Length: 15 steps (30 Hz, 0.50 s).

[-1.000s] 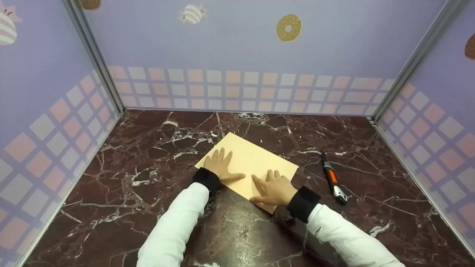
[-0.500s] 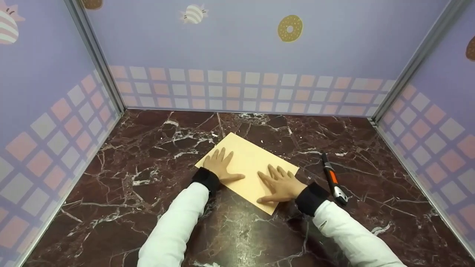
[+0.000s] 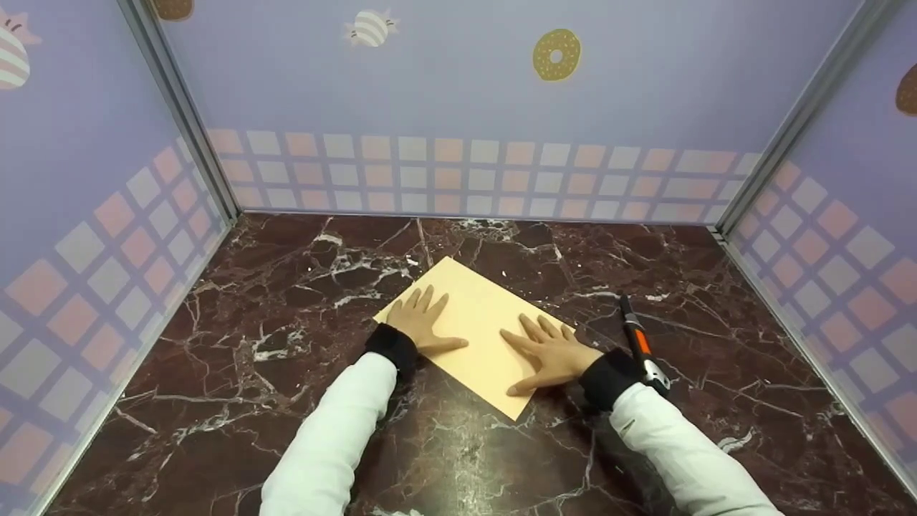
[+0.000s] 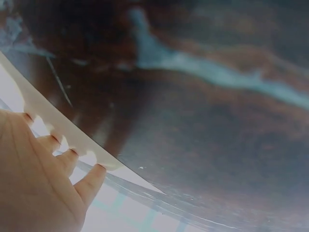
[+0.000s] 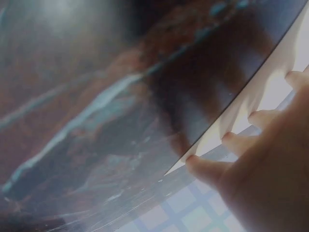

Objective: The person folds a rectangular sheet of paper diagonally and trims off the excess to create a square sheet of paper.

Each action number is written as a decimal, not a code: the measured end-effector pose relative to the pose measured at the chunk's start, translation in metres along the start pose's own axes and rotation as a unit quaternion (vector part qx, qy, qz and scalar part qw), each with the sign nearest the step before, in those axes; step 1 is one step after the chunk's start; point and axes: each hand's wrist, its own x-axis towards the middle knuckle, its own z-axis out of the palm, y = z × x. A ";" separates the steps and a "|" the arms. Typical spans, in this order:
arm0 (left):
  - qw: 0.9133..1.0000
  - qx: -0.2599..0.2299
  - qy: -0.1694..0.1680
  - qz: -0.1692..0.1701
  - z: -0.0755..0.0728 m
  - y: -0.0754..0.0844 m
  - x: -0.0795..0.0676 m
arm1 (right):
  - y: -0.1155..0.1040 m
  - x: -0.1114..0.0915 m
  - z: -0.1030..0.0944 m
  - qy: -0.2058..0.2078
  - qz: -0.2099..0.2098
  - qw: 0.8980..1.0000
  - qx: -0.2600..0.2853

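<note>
A pale yellow sheet of paper point(image 3: 476, 315) lies at a slant on the dark marbled tabletop. On its left part rests my left hand point(image 3: 421, 322), fingers spread and thumb pointing right. Across its right part my right hand point(image 3: 555, 352) lies with straight, spread fingers, thumb near the lower edge. Both wrist views show the fingertips on the paper, with the left hand point(image 4: 43, 179) and right hand point(image 5: 270, 164) seen from the palm side. Neither hand grips anything. Close to the right cuff lies a black and orange utility knife point(image 3: 642, 342), its lower end partly behind the sleeve.
Purple patterned panels point(image 3: 458, 100) enclose the marbled tabletop point(image 3: 236, 401) at the back and both sides. Small pale scraps point(image 3: 412, 261) are scattered beyond the paper's far edge.
My right hand has shifted to the right over the paper and spread its fingers. The paper's near corner has moved slightly left and nearer. My left hand stays almost in place.
</note>
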 end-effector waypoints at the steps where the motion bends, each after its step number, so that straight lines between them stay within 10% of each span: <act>1: 1.000 -0.002 0.002 0.002 0.001 -0.001 0.000 | 0.000 0.000 0.001 0.000 0.001 1.000 0.000; 15: 0.999 0.036 0.027 0.013 0.007 0.022 -0.025 | -0.005 0.000 0.004 0.005 0.009 1.000 -0.010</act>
